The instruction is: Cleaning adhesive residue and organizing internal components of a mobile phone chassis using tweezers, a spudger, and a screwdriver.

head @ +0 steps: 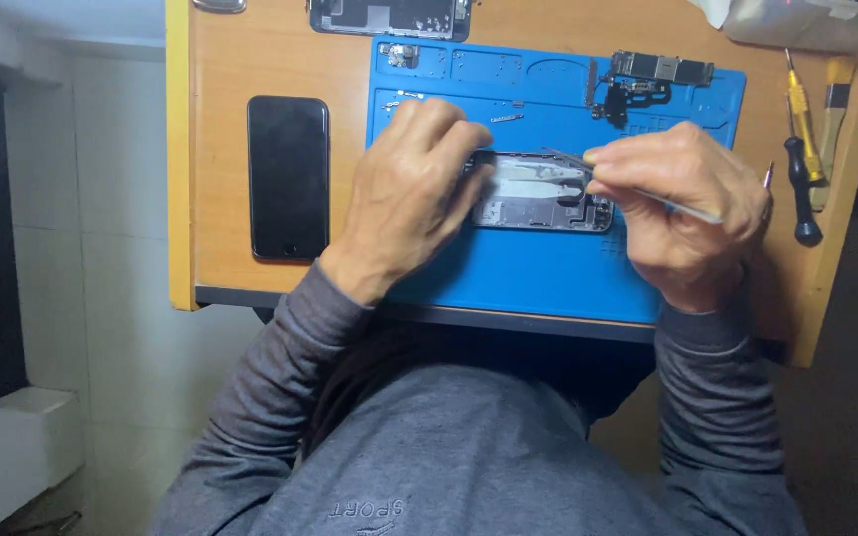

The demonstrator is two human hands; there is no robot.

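Lying at centre: 1 opened phone chassis (538,194), flat on the blue work mat (548,278), its insides facing up, pale and grey parts showing between the 2 hands.
Left hand (409,199): at 9 o'clock of the chassis, fingers curled together and pressed on its left end; the fingertips (474,159) touch the top edge.
Right hand (682,208): at 3 o'clock of the chassis, thumb and forefinger pinched shut on 1 pair of tweezers (573,164).
Tweezers: the thin metal tips point toward 9 o'clock and sit over the chassis interior; the back end sticks out past the hand toward 4 o'clock. Whether the tips touch a part I cannot tell.
Mat: 1, blue, with moulded compartments along its far edge, lying on the wooden table (220,149).
Loose board: 1 dark circuit board (662,69) with a small black part below it, at 1 o'clock of the chassis, on the mat, well apart.
Small parts: a few tiny pieces (401,55) at 11 o'clock on the mat; count too small to tell.
Whole phone: 1 black phone (288,177), screen dark, at 9 o'clock, off the mat, beside the left hand.
Second chassis: 1 (389,18), at 12 o'clock, cut by the frame edge.
Screwdrivers: 2, 1 yellow-handled (798,104) and 1 black-handled (801,194), at 3 o'clock beyond the right hand.
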